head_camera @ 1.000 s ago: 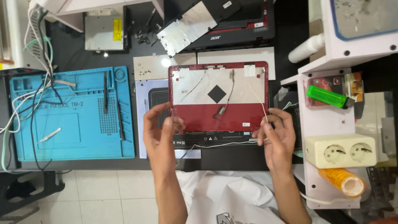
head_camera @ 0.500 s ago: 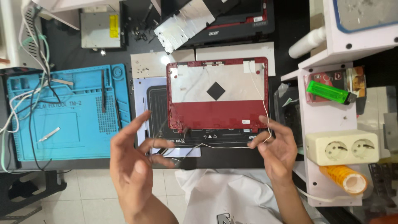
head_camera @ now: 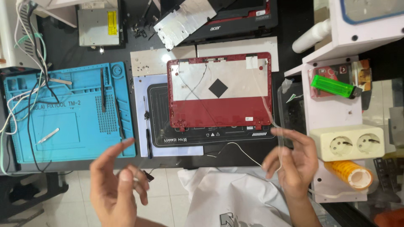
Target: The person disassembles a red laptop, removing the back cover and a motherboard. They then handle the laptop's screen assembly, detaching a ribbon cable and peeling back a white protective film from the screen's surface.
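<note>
Cable [head_camera: 246, 154], thin, white, limp and easily snapped, trails from the red laptop lid [head_camera: 219, 90] on the counter [head_camera: 235, 157]; right hand [head_camera: 292, 166] fingers pinch it lightly; left hand [head_camera: 118, 185] fingers spread, blurred, holding nothing clear.

Thin white cable [head_camera: 248, 155] — slack, curving across dark mat edge below red laptop lid [head_camera: 219, 90] lying inner-side up.

- Bright, even light from above; soft, short shadows under the parts on the dark worktop [head_camera: 294, 38].
- Glare on the silver metal plate [head_camera: 185, 23] and a hot spot on the pale sheet [head_camera: 147, 63].
- Motion blur on left hand [head_camera: 115, 183] and right hand [head_camera: 292, 162].
- Sharp focus on the red laptop cover [head_camera: 219, 90].
- Slight bending of straight lines near the edges.
</note>
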